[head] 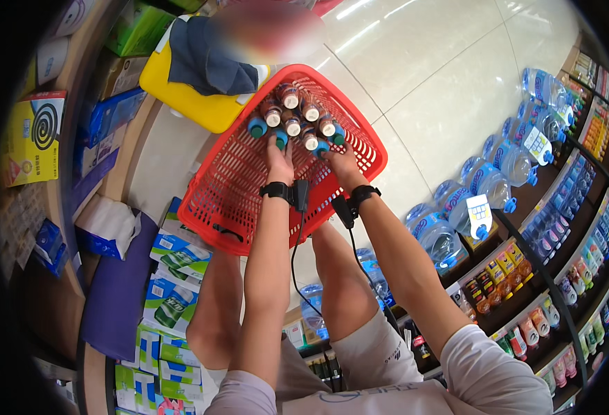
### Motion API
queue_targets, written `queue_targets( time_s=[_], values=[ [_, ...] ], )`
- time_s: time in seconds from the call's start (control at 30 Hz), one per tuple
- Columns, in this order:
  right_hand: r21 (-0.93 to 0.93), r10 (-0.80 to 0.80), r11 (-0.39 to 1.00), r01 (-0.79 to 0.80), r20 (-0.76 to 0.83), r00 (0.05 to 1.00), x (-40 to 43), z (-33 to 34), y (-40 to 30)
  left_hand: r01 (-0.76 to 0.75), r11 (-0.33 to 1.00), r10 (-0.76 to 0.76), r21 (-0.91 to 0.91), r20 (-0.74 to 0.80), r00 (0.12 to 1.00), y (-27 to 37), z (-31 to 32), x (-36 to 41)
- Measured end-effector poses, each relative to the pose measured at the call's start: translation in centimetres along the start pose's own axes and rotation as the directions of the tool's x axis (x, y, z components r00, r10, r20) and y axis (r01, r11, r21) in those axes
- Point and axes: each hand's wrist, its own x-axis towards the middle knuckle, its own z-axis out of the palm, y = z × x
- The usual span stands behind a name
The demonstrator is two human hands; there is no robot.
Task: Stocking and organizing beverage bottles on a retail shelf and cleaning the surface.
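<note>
A red plastic shopping basket (221, 194) is before me, with several white-capped bottles of brown drink (292, 124) standing at its far end. Beside them are several blue bottles with teal caps. My left hand (281, 162) has its fingers around one teal-capped bottle (280, 138). At the right side of the group, my right hand (343, 163) grips another teal-capped bottle (321, 149); the fingertips are partly hidden. One more teal-capped bottle (337, 136) stands just beyond that hand. Both wrists wear black straps with cabled devices.
A yellow stool or bin (195, 106) with dark cloth on top adjoins the basket's far left. Large water bottles (486, 176) line the right-hand drinks shelves (533, 270). Tissue packs (172, 301) and a purple roll (117, 301) are at left. Pale floor tiles (418, 88) lie beyond.
</note>
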Motion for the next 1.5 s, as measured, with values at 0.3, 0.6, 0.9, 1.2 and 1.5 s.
queue_targets(
  time_s=[0.3,0.6,0.9,1.2,1.5],
  values=[
    [-0.382,-0.306,0.847,0.369,0.217,0.927,-5.4,-6.9,-1.4,0.245,0.962,-0.225,-0.123,0.158,0.962,6.3,-1.8,-9.2],
    [-0.577,-0.306,0.721,0.385,0.233,0.923,-29.0,-16.6,-8.5,0.048,0.997,-0.052,0.062,0.061,0.997,22.3,-3.0,-36.8],
    [-0.613,-0.641,0.463,0.64,0.267,0.719,-36.6,-22.5,-8.8,-0.398,0.908,0.42,-0.135,0.293,0.859,32.1,-2.5,-61.7],
    [-0.444,-0.516,-0.02,0.896,0.772,0.371,-47.2,-9.0,-21.5,-0.873,0.471,0.882,-0.125,0.069,0.466,40.4,-13.3,-78.5],
    [-0.109,-0.409,-0.224,0.968,0.912,0.008,-68.9,8.3,-25.5,-0.982,0.128,0.982,-0.136,-0.123,0.145,49.3,-20.4,-82.5]
  ],
)
